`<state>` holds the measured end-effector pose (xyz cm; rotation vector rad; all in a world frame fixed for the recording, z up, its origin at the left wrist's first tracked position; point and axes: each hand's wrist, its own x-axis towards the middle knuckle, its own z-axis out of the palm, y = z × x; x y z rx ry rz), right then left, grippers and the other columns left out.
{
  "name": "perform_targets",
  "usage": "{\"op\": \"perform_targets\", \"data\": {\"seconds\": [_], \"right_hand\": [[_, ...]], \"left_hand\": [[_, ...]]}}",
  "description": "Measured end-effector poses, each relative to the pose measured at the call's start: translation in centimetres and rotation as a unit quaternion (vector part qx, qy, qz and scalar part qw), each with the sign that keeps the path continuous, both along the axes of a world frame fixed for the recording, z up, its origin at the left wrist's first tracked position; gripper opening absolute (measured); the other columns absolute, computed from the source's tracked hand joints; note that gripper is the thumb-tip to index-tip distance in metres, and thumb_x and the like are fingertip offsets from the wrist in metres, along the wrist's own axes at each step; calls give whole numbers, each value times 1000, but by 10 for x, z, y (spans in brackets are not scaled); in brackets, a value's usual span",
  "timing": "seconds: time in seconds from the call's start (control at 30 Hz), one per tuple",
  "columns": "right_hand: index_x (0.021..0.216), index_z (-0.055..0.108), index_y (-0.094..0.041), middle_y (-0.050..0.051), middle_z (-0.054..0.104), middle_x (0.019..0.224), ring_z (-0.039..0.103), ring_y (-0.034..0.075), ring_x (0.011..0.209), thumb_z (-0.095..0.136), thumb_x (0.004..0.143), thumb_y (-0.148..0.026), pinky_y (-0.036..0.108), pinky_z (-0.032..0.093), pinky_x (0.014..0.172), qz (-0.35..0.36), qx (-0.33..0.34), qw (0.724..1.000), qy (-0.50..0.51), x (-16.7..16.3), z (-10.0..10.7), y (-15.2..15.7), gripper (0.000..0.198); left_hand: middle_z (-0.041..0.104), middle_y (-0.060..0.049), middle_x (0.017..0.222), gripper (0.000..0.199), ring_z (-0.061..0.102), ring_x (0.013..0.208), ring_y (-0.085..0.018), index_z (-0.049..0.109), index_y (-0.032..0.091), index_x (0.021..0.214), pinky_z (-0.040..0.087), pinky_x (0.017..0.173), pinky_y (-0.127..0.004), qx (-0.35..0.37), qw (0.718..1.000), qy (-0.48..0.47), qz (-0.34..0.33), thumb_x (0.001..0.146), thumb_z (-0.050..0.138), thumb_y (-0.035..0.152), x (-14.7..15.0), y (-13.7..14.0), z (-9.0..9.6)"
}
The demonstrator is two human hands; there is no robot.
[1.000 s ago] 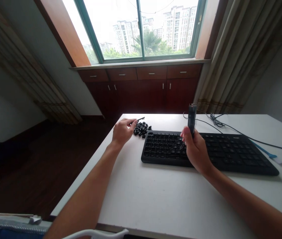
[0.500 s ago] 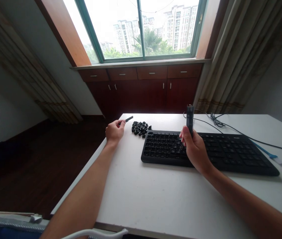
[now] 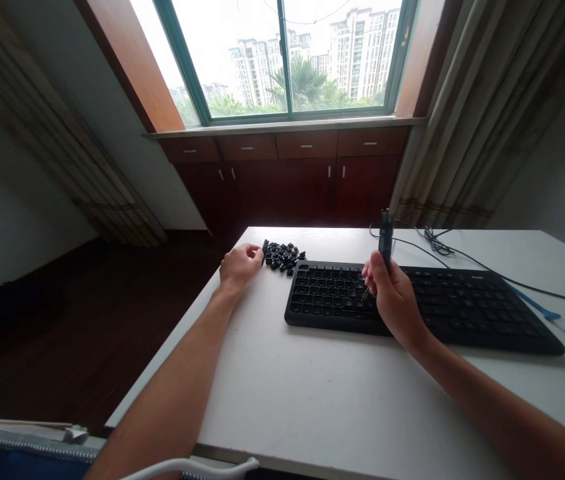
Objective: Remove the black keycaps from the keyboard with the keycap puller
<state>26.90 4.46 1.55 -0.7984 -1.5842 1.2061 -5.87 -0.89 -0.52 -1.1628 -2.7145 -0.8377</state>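
My left hand [image 3: 240, 268] pinches a long black keycap [image 3: 264, 252], the shape of a space bar, held at the left side of a pile of black keycaps [image 3: 285, 257]. In my right hand [image 3: 396, 300] is a keycap puller [image 3: 386, 235] with a dark handle pointing up. Its thin wires reach down over the middle of the black keyboard [image 3: 492, 323]. The keyboard's left part shows bare key sockets with their caps off. My right hand hides some of the middle keys.
A blue-handled brush [image 3: 537, 308] lies behind the keyboard's right end. A black cable [image 3: 437, 243] lies coiled at the table's back and runs off right. The white table [image 3: 282, 393] has its left edge near my left arm. Cabinets [image 3: 282, 187] stand below the window.
My left hand has moved right with the long keycap, which has turned from pointing sideways to nearly upright beside the pile. My right hand stays over the keyboard; the view has shifted slightly.
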Motion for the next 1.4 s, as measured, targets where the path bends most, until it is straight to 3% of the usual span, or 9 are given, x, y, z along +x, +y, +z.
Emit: {"op": "perform_targets", "data": {"seconds": [0.23,0.47,0.57,0.67,0.77,0.97,1.1,1.27,1.4], "right_hand": [[79,54,-22,-1,50,72,46,13,60,48,98,-64,27,40,53,-12,-20,998,62,-1,7,1,46],[83,53,-24,-3,49,65,48,12,54,53,95,-65,27,44,51,-17,-38,994,99,-1,8,7,43],[87,56,-23,-3,53,66,53,12,56,53,96,-64,27,46,54,-24,-23,997,72,0,7,9,42],[91,61,-21,-1,60,68,59,13,59,57,95,-62,28,50,58,-32,-13,999,23,2,7,11,42],[98,66,-19,2,66,75,66,16,65,63,92,-60,30,54,65,-17,-16,1000,6,3,7,12,42],[110,62,-22,0,65,81,69,17,76,70,89,-52,34,60,77,57,-42,995,73,-2,7,7,37],[109,58,-25,-2,63,80,65,16,75,69,90,-47,33,58,75,103,-54,989,94,-3,6,4,31],[95,60,-23,0,64,84,62,17,81,63,93,-41,32,53,84,66,-54,992,91,-4,4,5,18],[91,59,-24,0,61,82,63,18,82,66,87,-37,33,54,79,56,-145,970,185,-7,11,3,15]], "left_hand": [[79,-4,94,27,73,86,-26,77,25,105,54,81,-32,12,1000,7,-24,85,65,38,-3,-4,0],[73,-11,108,33,69,83,-21,71,16,114,54,81,-32,112,986,56,-109,96,53,36,23,-2,10],[72,-7,109,29,68,90,-19,71,20,114,54,84,-31,139,966,70,-208,100,51,37,56,1,19],[72,-6,98,23,66,92,-20,70,20,102,53,85,-34,166,894,89,-406,102,52,35,93,-1,25],[72,-5,95,17,65,91,-19,68,20,103,53,83,-34,164,846,80,-501,99,60,35,122,-6,27],[73,-5,96,26,65,85,-17,67,21,111,54,76,-31,207,858,-12,-470,94,70,40,154,-10,22],[74,-3,94,16,66,83,-15,70,22,106,54,73,-28,231,848,-55,-473,97,67,35,159,-8,20],[75,-5,95,16,66,82,-16,73,22,101,55,75,-30,228,839,-63,-489,99,63,35,158,-7,19],[75,-6,93,16,66,83,-18,73,22,100,55,78,-33,223,836,-51,-499,99,63,34,161,-9,21]]}}
